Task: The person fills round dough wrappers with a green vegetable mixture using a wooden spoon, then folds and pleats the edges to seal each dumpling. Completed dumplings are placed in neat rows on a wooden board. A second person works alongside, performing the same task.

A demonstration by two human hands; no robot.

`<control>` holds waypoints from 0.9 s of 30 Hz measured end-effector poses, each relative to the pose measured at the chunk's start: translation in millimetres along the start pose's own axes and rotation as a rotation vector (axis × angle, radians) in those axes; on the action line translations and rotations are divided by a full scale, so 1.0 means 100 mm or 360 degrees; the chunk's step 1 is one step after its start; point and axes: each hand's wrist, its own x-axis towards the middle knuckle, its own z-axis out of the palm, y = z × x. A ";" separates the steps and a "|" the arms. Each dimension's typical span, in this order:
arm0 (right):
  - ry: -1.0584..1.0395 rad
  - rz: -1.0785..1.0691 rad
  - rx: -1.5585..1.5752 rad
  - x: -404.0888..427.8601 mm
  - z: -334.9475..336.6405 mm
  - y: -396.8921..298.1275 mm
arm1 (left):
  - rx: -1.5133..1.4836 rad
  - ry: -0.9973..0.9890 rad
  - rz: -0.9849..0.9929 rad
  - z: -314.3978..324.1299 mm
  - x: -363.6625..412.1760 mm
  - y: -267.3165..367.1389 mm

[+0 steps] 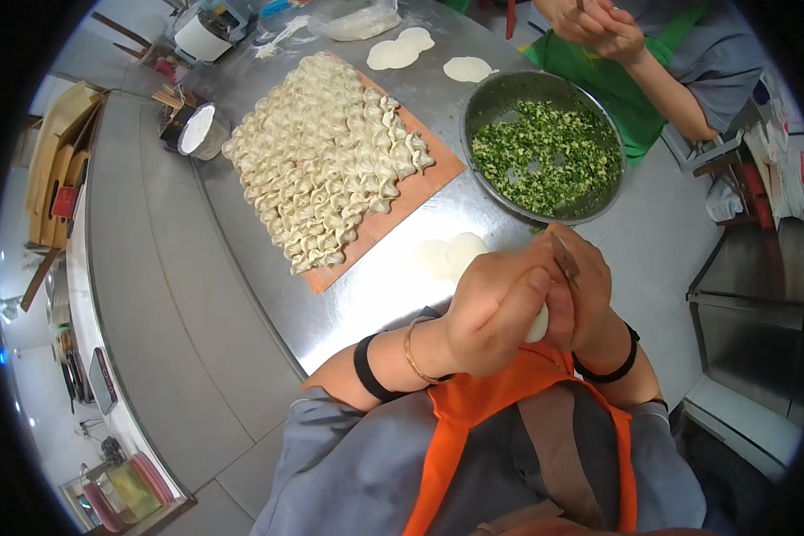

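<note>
My left hand (pixel 496 311) and my right hand (pixel 588 285) are pressed together above the table's near edge, fingers closed around a dumpling (pixel 538 326). Only a pale bit of its dough shows between them; the rest is hidden. A small metal filling spatula (pixel 565 262) sticks up out of my right hand. Just beyond my hands stands a steel bowl (pixel 472 171) of chopped green filling (pixel 543 154). Round dough wrappers (pixel 465 253) lie overlapping on the steel table left of my hands. Rows of pleated dumplings (pixel 321 154) cover most of a wooden board (pixel 435 181).
Across the bowl, a co-worker's hands (pixel 606 30) are raised and close together. More wrappers (pixel 402 48) and a plastic bag (pixel 358 23) lie on the far side. A tub of white powder (pixel 201 132) stands left of the board. A phone (pixel 102 380) rests on the left ledge.
</note>
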 end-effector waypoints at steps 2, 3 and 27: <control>0.0043 0.0099 -0.0014 -0.01 0.03 -0.01 | -0.0153 0.0077 -0.0435 0.02 -0.04 0.05; 0.0031 0.0227 0.0048 -0.01 0.00 -0.01 | -0.0237 0.0134 -0.0548 0.03 -0.04 0.06; 0.0227 0.0876 0.0443 -0.23 -0.19 0.01 | 0.1329 0.0334 0.0280 0.02 -0.10 -0.19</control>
